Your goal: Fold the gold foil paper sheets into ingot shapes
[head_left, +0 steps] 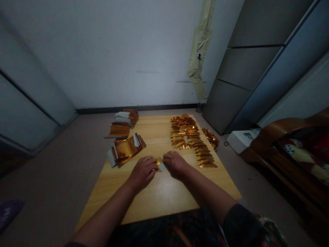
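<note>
Gold foil piece [159,161]: small and folded, with a white tab [161,167] at its lower edge, held just above the table between the hands; the fingers hide its long axis.

Left hand [142,173]: fingers curled and closed in on the foil's left side, apparently gripping it, though the fingertips are hidden.

Right hand [176,164]: equally near, fingers bent over the foil's right side, apparently gripping it too.

Tabletop: light wooden tabletop [164,195], with both forearms reaching over its near part.

Left side: gold-and-white foil packets [125,149] in loose stacks, with more [125,118] further back.

Right side: gold foil strips [194,144] in overlapping rows, and a gold heap [210,139] at the table's edge.

Beyond: grey cabinet [239,68], pale hanging cloth [199,55], white box [241,140].
</note>
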A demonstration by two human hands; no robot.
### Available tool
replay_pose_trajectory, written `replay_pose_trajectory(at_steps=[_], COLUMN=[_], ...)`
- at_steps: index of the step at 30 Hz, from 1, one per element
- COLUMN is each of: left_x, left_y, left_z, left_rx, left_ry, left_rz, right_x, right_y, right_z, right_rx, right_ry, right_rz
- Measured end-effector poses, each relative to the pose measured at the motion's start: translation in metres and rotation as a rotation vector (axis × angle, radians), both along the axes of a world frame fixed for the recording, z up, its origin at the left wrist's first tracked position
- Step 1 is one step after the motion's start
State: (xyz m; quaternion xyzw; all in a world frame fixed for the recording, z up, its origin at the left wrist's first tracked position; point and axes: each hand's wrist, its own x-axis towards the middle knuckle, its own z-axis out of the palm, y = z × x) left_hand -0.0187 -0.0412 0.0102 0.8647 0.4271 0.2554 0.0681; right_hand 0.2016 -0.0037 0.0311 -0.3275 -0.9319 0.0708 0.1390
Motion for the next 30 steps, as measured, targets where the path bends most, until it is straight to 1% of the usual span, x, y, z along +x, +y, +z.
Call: replay_pose_trajectory(at_steps=[5, 10, 14, 17, 22, 26, 30], left_x=[-0.004, -0.005, -0.003, -0.005, -0.012, -0.009, -0.006], left_y=[-0.008, -0.002, 0.002, 0.001, -0.001, 0.005, 0.009], left_z=[0.001, -0.004, -0.004, 0.0, 0.006, 0.002, -0.002], left_rx=[0.032, 0.11, 0.179, 0.171, 0.065, 0.093, 0.138], left_ry=[0.034, 0.097, 0.111, 0.096, 0.078, 0.103, 0.123], left_rz=[-0.021, 0.007, -0.001, -0.024, -0.071, -0.055, -0.06], right_x=[-0.001, -0.003, -0.001, 0.002, 0.006, 0.007, 0.004], right_y=[0.005, 0.015, 0.013, 0.008, 0.003, 0.002, 0.001], right_z=[-0.002, 0.003, 0.006, 0.004, 0.003, 0.006, 0.005], right_rx=[-0.051, -0.129, -0.156, -0.139, -0.076, -0.034, 0.012], right_ry=[-0.045, -0.139, -0.191, -0.178, -0.115, -0.101, -0.104], right_rz=[-0.029, -0.046, -0.062, -0.062, -0.029, 0.02, 0.003])
